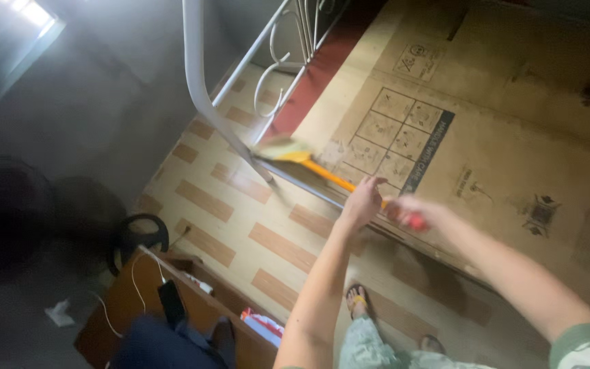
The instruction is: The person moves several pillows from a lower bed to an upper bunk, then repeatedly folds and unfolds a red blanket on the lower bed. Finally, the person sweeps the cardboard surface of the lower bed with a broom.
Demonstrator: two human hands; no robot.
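I hold a small broom with a yellow-orange handle and a red grip end. My left hand wraps the middle of the handle. My right hand is shut on the red end. The blurred brush head reaches toward the edge of a bed covered by flattened brown cardboard, close to the white metal bed frame.
The floor has a tan tile pattern with brown rectangles. A wooden desk at lower left carries a white cable and a dark phone. A dark fan base stands beside it. My sandalled feet show below.
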